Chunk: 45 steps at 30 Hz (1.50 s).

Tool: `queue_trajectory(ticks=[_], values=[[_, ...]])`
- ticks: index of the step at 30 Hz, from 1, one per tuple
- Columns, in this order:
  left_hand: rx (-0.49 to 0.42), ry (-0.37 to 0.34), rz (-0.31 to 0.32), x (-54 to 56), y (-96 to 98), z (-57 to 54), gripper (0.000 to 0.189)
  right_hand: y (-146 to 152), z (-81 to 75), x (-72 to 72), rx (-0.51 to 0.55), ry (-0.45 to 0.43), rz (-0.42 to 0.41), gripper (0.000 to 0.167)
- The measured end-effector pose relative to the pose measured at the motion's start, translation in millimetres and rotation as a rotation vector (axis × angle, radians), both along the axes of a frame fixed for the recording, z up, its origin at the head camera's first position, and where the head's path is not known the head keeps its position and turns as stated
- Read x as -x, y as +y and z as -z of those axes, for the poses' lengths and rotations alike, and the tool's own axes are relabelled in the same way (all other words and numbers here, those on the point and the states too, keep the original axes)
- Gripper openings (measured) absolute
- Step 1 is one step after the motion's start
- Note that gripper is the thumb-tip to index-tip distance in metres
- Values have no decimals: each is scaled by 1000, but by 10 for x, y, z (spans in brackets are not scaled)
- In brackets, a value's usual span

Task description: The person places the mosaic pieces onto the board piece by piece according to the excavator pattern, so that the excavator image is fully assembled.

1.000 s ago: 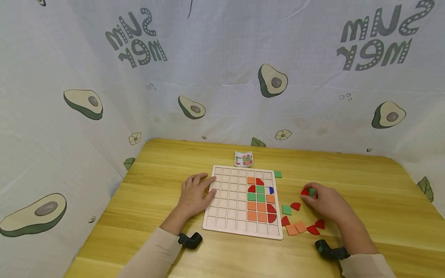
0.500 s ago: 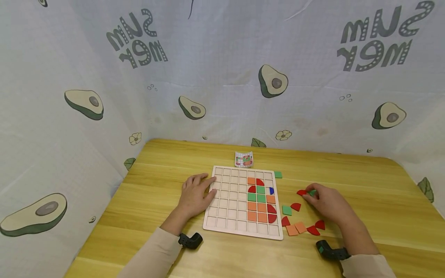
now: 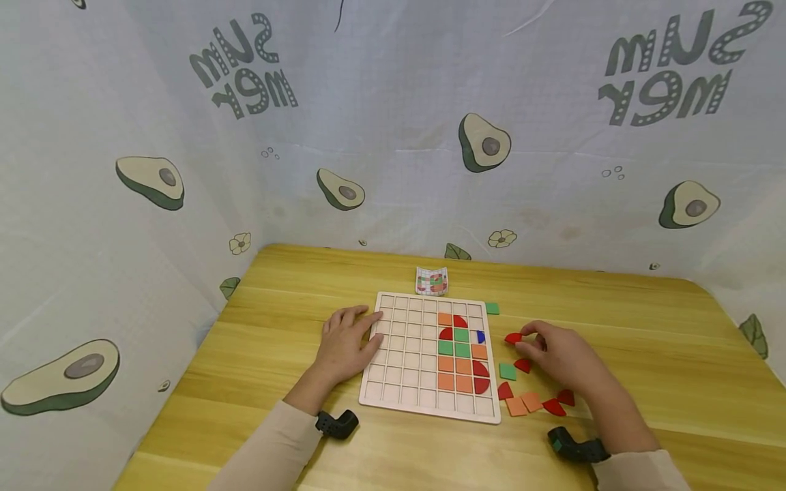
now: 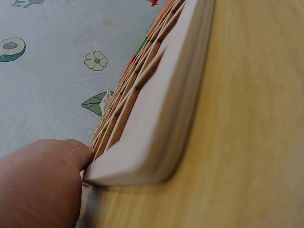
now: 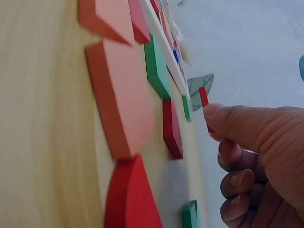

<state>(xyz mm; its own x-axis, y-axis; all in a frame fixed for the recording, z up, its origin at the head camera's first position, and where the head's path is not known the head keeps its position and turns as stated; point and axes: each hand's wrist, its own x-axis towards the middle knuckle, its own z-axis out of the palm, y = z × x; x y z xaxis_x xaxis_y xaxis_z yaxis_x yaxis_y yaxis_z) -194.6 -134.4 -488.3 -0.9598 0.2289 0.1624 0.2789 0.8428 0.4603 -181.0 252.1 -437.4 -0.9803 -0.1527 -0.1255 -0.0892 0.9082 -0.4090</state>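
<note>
My right hand (image 3: pixel 559 351) pinches a red quarter-circle tile (image 3: pixel 512 338) between thumb and forefinger, just right of the grid board. In the right wrist view the same tile (image 5: pixel 204 102) is held up off the table, seen edge-on. My left hand (image 3: pixel 348 344) rests at the left edge of the pale wooden grid board (image 3: pixel 430 412), fingertips over its rim. The left wrist view has the left thumb (image 4: pixel 52 173) against the board's corner. Orange squares (image 3: pixel 454 382), green squares (image 3: pixel 462 350), red quarter-circles (image 3: pixel 481 369) and a small blue piece (image 3: pixel 481 336) lie in the board's right-hand cells.
Loose tiles lie right of the board: a green square (image 3: pixel 507 371), red quarter-circles (image 3: pixel 554 407), orange squares (image 3: pixel 516 406). Another green square (image 3: pixel 492 308) sits by its upper right corner. A small printed pattern card (image 3: pixel 432 281) stands behind the board. A patterned curtain (image 3: pixel 393 136) hangs beyond the table.
My right hand has moved left toward the board, carrying the red quarter-circle tile away from where the green piece lay beneath the fingers. My left hand has stayed put.
</note>
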Motion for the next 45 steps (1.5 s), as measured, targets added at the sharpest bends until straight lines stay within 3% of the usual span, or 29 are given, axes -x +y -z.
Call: queue_trajectory(ticks=[26,45], values=[[9,2,3,11,-18,6,46,-493,-174,29,59,3,-46,32],[9,12,8,8,-17,14,46,-864,-77,175,101,-15,-102,27]])
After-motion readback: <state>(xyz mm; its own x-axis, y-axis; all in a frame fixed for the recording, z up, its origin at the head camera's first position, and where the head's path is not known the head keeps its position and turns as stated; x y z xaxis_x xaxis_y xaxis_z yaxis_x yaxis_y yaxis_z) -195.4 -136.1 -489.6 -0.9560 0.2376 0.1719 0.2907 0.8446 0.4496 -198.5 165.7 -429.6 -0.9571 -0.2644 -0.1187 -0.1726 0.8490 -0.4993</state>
